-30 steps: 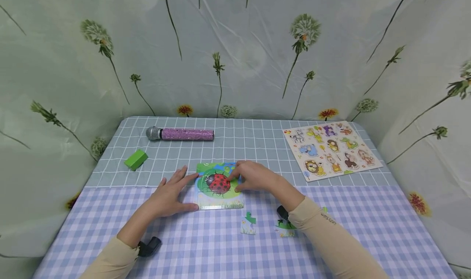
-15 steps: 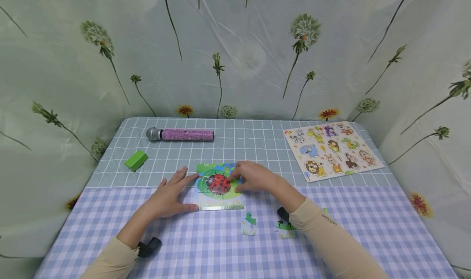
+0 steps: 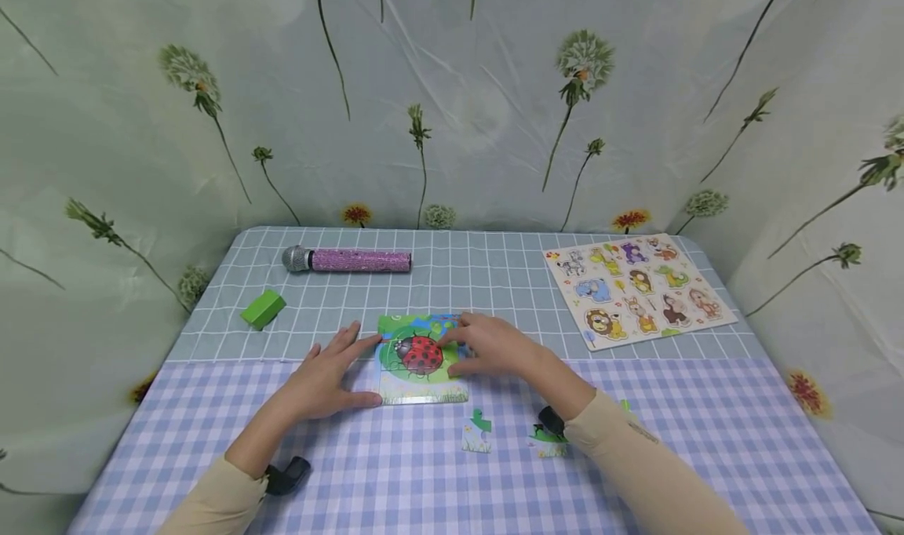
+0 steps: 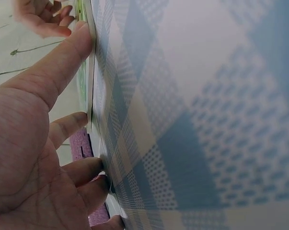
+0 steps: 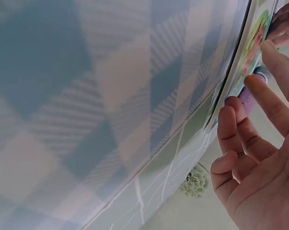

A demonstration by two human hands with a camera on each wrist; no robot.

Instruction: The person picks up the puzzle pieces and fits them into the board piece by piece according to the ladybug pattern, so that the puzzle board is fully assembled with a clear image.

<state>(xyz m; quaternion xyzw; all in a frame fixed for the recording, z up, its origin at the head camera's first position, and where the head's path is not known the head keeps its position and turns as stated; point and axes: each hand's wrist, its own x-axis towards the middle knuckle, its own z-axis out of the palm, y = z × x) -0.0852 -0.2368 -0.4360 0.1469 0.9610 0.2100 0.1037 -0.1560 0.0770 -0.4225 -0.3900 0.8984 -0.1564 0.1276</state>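
A square ladybug jigsaw puzzle (image 3: 421, 354) lies on the checked cloth between my hands. My left hand (image 3: 318, 382) touches its left edge, fingers spread, with the thumb at the near corner and the index finger farther up. Over the right side, my right hand (image 3: 500, 347) touches the puzzle with loosely bent fingers, and I see no piece between them. In the right wrist view, fingertips of the right hand (image 5: 264, 139) reach the ladybug puzzle (image 5: 254, 45). A loose puzzle piece (image 3: 476, 431) lies just in front. Another piece (image 3: 548, 441) is partly hidden by the right wrist.
A glittery purple microphone (image 3: 360, 260) lies at the back left, with a green block (image 3: 263, 309) nearer the left edge. An animal peg puzzle board (image 3: 636, 288) is at the back right. A green bit (image 3: 625, 404) peeks out past the right sleeve.
My right hand has shifted slightly to the right and its thumb and fingers have loosened a little over the puzzle. My left hand stays at the left edge.
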